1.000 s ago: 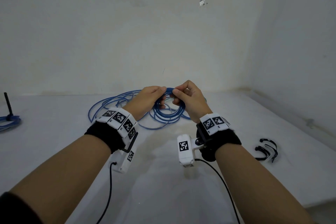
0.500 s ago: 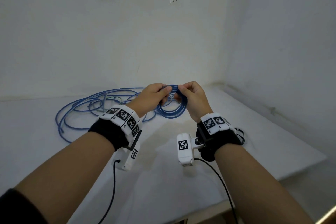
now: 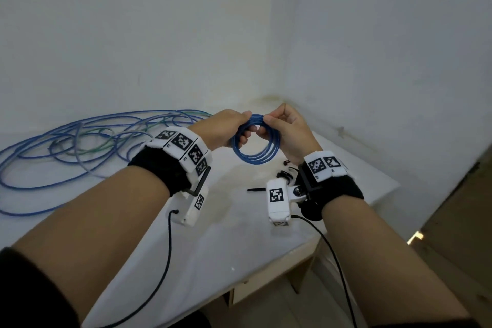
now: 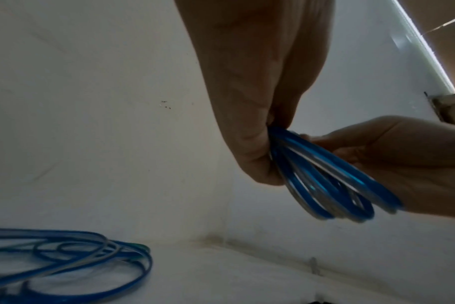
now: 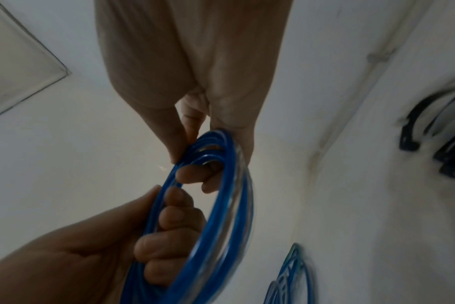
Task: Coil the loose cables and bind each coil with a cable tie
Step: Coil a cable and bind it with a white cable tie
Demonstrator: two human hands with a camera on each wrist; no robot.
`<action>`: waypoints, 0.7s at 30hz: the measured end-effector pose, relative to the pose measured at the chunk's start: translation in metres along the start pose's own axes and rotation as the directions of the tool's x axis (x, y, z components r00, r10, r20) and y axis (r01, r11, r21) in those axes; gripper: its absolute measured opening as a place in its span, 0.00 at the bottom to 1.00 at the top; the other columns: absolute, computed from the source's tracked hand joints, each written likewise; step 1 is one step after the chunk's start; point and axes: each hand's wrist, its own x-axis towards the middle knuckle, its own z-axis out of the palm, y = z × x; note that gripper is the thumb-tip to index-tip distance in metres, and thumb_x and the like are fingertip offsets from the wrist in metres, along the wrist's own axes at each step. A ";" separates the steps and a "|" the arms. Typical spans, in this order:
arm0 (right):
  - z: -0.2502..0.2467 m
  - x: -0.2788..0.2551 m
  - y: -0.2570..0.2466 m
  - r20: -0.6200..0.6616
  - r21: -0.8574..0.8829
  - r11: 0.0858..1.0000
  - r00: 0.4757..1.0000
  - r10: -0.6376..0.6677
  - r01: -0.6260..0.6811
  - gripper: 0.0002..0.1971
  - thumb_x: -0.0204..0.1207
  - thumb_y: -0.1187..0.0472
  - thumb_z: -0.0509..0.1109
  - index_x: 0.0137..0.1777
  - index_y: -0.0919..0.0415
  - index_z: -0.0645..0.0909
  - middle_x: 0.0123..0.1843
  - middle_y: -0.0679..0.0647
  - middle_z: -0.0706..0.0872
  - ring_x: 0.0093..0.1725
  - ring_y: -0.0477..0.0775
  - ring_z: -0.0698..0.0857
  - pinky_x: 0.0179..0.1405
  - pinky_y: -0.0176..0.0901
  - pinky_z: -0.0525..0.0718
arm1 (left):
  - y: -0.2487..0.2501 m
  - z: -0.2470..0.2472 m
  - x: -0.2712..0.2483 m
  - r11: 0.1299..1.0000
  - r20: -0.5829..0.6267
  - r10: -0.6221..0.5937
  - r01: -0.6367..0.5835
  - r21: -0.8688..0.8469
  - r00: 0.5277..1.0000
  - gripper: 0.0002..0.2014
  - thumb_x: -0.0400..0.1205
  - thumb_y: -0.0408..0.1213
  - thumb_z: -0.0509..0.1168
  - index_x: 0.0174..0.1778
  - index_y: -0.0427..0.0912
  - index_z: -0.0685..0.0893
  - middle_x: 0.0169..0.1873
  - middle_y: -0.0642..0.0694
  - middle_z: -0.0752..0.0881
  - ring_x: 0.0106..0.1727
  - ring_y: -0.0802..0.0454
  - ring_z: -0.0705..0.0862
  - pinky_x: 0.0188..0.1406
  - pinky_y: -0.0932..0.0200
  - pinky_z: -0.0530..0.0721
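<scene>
A small coil of blue cable (image 3: 255,150) hangs in the air above the white table (image 3: 239,234), held by both hands at its top. My left hand (image 3: 226,130) grips its left side with fingers curled through the loop (image 5: 169,222). My right hand (image 3: 287,132) pinches the top right of the coil (image 5: 221,148) between thumb and fingers. The left wrist view shows the coil (image 4: 325,185) edge-on between the two hands. Black cable ties (image 3: 285,174) lie on the table under my right wrist, partly hidden by it.
A loose tangle of blue and greenish cables (image 3: 80,146) sprawls over the table's left and back. The table sits in a corner of white walls (image 3: 266,34); its front-right edge (image 3: 346,226) drops to the floor. Black wires hang from both wrist cameras.
The view has swung right and down. The coil has been lifted clear of the loose cable pile and now hangs as a separate small ring between both hands.
</scene>
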 end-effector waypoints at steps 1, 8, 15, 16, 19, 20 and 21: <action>-0.008 -0.002 -0.002 -0.008 -0.016 1.000 1.000 -0.002 0.002 0.11 0.80 0.75 0.61 0.38 0.63 0.69 0.37 0.62 0.80 0.28 0.51 0.83 0.37 0.39 0.86 | 0.003 0.006 0.002 0.999 0.038 -0.032 0.033 -0.011 0.999 0.20 0.89 0.44 0.49 0.38 0.37 0.79 0.29 0.46 0.76 0.27 0.54 0.74 0.27 0.66 0.77; -0.051 -0.012 -0.007 -0.075 -0.104 0.994 0.997 0.009 -0.017 0.11 0.80 0.73 0.62 0.37 0.62 0.70 0.37 0.60 0.81 0.30 0.53 0.83 0.38 0.40 0.86 | 0.005 0.040 0.018 0.995 0.191 -0.010 -0.009 0.100 0.982 0.13 0.88 0.39 0.52 0.41 0.40 0.77 0.31 0.48 0.75 0.32 0.55 0.76 0.31 0.67 0.81; -0.066 -0.009 -0.003 -0.110 -0.209 0.977 0.994 0.014 -0.037 0.09 0.79 0.73 0.65 0.39 0.62 0.71 0.38 0.62 0.82 0.30 0.51 0.86 0.39 0.42 0.88 | -0.002 0.057 0.030 0.999 0.138 -0.007 -0.001 0.052 0.990 0.16 0.89 0.41 0.50 0.40 0.40 0.75 0.29 0.48 0.72 0.29 0.55 0.73 0.30 0.65 0.78; -0.065 -0.008 -0.004 -0.116 -0.209 0.976 0.993 0.032 -0.056 0.09 0.79 0.72 0.65 0.39 0.63 0.71 0.38 0.61 0.83 0.30 0.52 0.86 0.42 0.44 0.89 | -0.002 0.057 0.032 0.998 0.129 -0.010 0.002 0.057 0.992 0.15 0.89 0.41 0.49 0.40 0.40 0.75 0.29 0.48 0.72 0.29 0.55 0.72 0.30 0.65 0.77; -0.069 0.002 -0.004 -0.147 -0.224 0.960 0.979 0.140 -0.170 0.06 0.82 0.63 0.64 0.43 0.63 0.76 0.39 0.58 0.85 0.35 0.55 0.88 0.45 0.48 0.89 | -0.002 0.057 0.037 0.996 0.030 -0.003 0.000 0.085 1.000 0.15 0.88 0.39 0.50 0.37 0.41 0.72 0.28 0.48 0.70 0.27 0.54 0.69 0.32 0.61 0.73; -0.072 0.005 -0.004 -0.168 -0.283 0.930 0.967 0.191 -0.232 0.07 0.82 0.60 0.64 0.45 0.63 0.77 0.39 0.57 0.85 0.36 0.55 0.87 0.44 0.48 0.88 | -0.002 0.056 0.040 0.996 -0.015 0.001 0.000 0.086 1.000 0.15 0.88 0.38 0.50 0.35 0.42 0.72 0.28 0.48 0.69 0.27 0.53 0.69 0.32 0.61 0.72; -0.077 0.010 -0.003 -0.201 -0.372 0.880 0.952 0.233 -0.294 0.08 0.82 0.59 0.64 0.46 0.63 0.79 0.39 0.56 0.85 0.36 0.54 0.86 0.42 0.46 0.88 | -0.002 0.054 0.042 0.997 -0.056 0.005 0.000 0.082 0.998 0.15 0.87 0.38 0.50 0.34 0.42 0.71 0.27 0.47 0.69 0.26 0.53 0.69 0.31 0.60 0.71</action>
